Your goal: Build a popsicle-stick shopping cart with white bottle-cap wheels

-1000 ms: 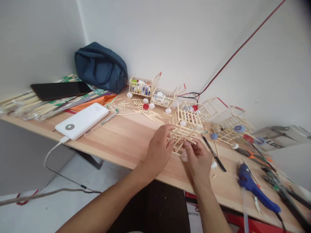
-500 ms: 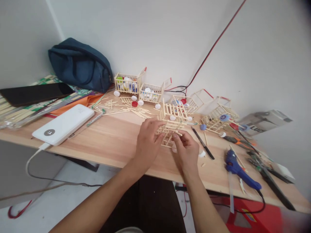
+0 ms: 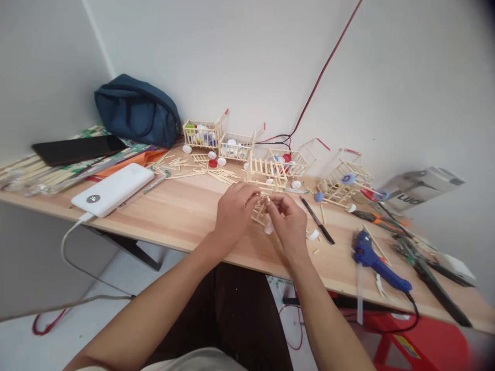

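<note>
A: Anything on the left?

B: Got a phone [image 3: 79, 149] lying on stick packs [image 3: 42, 178], blue bag [image 3: 135, 116] behind, then a white power bank [image 3: 113, 189] with a cable [image 3: 65, 237] plugged in.

A: Moving along?

B: Two carts [image 3: 201, 123] by the wall, loaded with caps [image 3: 203, 134]. Loose sticks [image 3: 222, 176] scattered in front.

A: OK, and the left hand [image 3: 234, 214]?

B: Curled at the left side of the near cart [image 3: 259, 212], fingertips close together. Can't tell whether clamped, contact mostly hidden.

A: Near cart where, exactly?

B: At the table [image 3: 185, 216], between both hands, half covered, white wheel [image 3: 268, 228] showing low down. Another frame [image 3: 266, 178] right behind.

A: Right hand [image 3: 288, 219]?

B: Thumb and fingers pinched together on a thin stick [image 3: 267, 199], right up against the near cart.

A: Past that?

B: Black pen [image 3: 317, 220] just beside, then a cart with blue wheels [image 3: 348, 179], a blue glue gun [image 3: 381, 262], pliers [image 3: 375, 219] and a carton [image 3: 421, 189]. Red stool [image 3: 425, 340] down below.
</note>
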Motion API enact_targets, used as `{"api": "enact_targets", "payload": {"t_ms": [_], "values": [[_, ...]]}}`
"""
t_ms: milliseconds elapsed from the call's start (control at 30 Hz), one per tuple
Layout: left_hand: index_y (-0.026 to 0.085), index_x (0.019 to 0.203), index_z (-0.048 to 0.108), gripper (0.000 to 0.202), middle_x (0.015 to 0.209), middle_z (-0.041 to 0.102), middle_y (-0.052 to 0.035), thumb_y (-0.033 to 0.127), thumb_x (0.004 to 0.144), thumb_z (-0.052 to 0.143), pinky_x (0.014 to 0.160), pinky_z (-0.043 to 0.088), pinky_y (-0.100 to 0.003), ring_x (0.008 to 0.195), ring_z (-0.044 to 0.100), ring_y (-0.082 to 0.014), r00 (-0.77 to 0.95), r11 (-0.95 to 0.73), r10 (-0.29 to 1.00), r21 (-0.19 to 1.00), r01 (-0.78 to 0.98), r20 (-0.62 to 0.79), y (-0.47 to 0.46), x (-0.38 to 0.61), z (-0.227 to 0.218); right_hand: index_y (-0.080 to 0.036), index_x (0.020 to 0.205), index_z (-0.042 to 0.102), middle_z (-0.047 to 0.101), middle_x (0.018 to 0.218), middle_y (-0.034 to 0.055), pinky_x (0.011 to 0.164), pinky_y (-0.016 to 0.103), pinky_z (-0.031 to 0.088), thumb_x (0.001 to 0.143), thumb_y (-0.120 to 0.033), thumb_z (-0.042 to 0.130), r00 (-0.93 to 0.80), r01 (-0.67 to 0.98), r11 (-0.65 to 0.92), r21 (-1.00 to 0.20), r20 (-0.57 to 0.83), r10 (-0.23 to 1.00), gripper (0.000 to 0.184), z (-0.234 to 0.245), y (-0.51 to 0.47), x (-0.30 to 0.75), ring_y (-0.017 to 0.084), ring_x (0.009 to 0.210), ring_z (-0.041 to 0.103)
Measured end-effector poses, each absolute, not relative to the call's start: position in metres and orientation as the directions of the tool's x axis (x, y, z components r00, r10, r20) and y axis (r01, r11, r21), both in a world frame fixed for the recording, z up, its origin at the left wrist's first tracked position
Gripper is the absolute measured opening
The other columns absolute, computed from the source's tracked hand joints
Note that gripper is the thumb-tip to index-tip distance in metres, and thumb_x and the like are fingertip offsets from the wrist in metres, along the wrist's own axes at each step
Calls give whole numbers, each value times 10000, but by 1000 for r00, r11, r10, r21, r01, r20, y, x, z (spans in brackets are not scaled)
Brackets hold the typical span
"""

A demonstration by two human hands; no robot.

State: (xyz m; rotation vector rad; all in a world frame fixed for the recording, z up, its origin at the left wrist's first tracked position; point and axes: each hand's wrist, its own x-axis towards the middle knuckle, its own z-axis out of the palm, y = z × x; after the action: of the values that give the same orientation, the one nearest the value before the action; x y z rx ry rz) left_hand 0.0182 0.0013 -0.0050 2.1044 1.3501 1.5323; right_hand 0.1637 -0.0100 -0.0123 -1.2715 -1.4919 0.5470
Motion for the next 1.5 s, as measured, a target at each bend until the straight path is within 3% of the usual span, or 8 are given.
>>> {"api": "enact_targets", "payload": {"t_ms": [133,367,500,700,833,1000,1267,1500], "values": [[180,870,665,93,888,700,-46,209,920,593,826,471,-305,891,623,-188,71,-585,713,537,607,697,3,20,-2,-203,908,683,695,784,7,685,270,455,877,-395,611,111,440,342,-830,428,897,208,-13,-8,165,143,702,614],[184,838,653,153,855,678,-40,219,937,542,784,456,-295,860,606,-178,0,-572,734,618,539,679,3,22,-4,-198,880,687,708,784,16,686,269,460,863,-395,622,136,441,340,-831,437,889,209,-9,-8,163,146,699,620],[182,758,636,201,782,653,-27,226,934,550,755,442,-294,803,586,-173,22,-581,721,587,564,693,5,20,-3,-195,900,701,701,776,9,680,269,446,874,-376,615,137,455,342,-822,444,886,202,-9,-7,164,143,689,606],[188,855,697,153,863,697,-46,250,925,577,813,454,-323,884,593,-198,62,-597,699,533,600,712,5,18,0,-214,910,715,671,864,37,735,307,460,901,-339,579,118,632,400,-664,592,797,185,-8,-2,167,166,756,570],[195,883,720,162,868,698,-47,253,927,575,818,464,-329,894,596,-203,78,-592,708,529,607,702,4,17,1,-214,929,730,592,953,74,852,372,471,898,-315,586,128,711,404,-576,670,731,179,-11,0,168,211,916,564],[193,865,728,135,820,682,-38,235,911,608,798,460,-320,854,591,-195,88,-595,708,524,609,701,4,20,2,-230,901,712,557,1267,107,1040,468,394,907,-308,581,103,733,453,-508,740,664,152,-17,3,170,266,1200,513],[179,980,649,166,936,687,-35,100,863,561,773,499,-264,877,635,-157,6,-552,759,639,535,651,0,-1,-4,-219,924,659,644,1212,120,991,443,447,922,-327,535,76,670,453,-588,662,746,165,-20,5,177,258,1182,579],[182,1040,587,237,1041,693,-58,110,814,589,787,532,-290,896,662,-169,97,-478,855,702,528,509,15,-16,-16,-212,899,650,631,1212,124,1031,452,413,930,-335,524,7,689,485,-539,674,738,178,-16,2,178,264,1196,567]]}}
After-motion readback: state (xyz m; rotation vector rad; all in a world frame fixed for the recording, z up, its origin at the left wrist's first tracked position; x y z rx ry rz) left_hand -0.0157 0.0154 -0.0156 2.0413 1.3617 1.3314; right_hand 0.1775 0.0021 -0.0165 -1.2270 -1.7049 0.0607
